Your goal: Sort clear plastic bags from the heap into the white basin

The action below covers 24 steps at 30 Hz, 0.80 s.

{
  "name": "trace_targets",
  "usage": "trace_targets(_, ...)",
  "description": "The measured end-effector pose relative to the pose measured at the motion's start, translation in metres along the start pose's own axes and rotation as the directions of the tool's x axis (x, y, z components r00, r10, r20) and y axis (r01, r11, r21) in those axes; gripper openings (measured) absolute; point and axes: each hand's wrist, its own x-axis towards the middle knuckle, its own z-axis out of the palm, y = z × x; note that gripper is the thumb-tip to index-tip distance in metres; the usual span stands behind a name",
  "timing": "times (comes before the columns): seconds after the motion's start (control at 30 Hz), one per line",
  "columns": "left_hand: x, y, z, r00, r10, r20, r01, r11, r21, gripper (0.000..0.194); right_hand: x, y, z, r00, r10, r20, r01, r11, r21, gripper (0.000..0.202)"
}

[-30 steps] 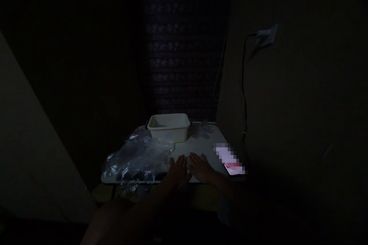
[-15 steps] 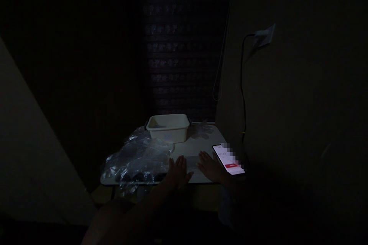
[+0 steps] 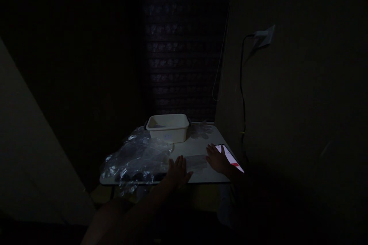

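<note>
In dim light, my left hand (image 3: 177,172) lies on the white table (image 3: 188,148) near its front edge, fingers spread, beside a crumpled clear plastic sheet (image 3: 138,157). Further right, my right hand (image 3: 217,159) has its fingers apart and partly covers a lit phone (image 3: 230,157). A thin translucent flat piece (image 3: 196,162) lies on the table between the two hands. Neither hand grips anything.
A cream tub (image 3: 169,134) with dark handles stands at the back of the table. Thin clear plastic gloves (image 3: 202,130) lie to its right. A black cable (image 3: 242,84) hangs from a wall socket (image 3: 266,37) on the right.
My right hand has moved right and slightly up, from beside the phone to over its left part. More of the translucent piece shows. My left hand has stayed in place.
</note>
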Motion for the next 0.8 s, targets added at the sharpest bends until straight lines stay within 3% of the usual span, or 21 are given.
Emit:
trace_targets(0.17, -0.001, 0.004, 0.000, 0.999, -0.034, -0.010, 0.034, 0.999, 0.013, 0.058, 0.004, -0.002, -0.012, 0.997, -0.027, 0.074, 0.024, 0.999, 0.044, 0.036)
trace_targets(0.4, -0.003, 0.005, -0.011, 0.999, -0.002, -0.053, 0.002, 1.000, -0.004, 0.054, 0.003, -0.013, -0.006, 0.963, -0.173, 0.206, 0.147, 0.979, 0.138, 0.042)
trace_targets(0.53, 0.006, -0.007, -0.017, 0.998, -0.010, -0.070, 0.006, 0.999, -0.052, 0.039, 0.003, -0.012, -0.010, 0.968, -0.152, 0.198, 0.126, 0.982, 0.138, 0.040)
trace_targets(0.6, 0.011, -0.014, -0.018, 0.999, -0.033, -0.019, 0.031, 0.997, -0.075, 0.029, 0.003, -0.011, -0.014, 0.976, -0.130, 0.175, 0.108, 0.986, 0.131, 0.039)
trace_targets(0.8, 0.024, -0.024, -0.019, 0.993, -0.112, 0.019, 0.113, 0.956, -0.271, 0.022, 0.004, -0.014, -0.024, 0.979, -0.094, 0.182, 0.076, 0.991, 0.107, 0.033)
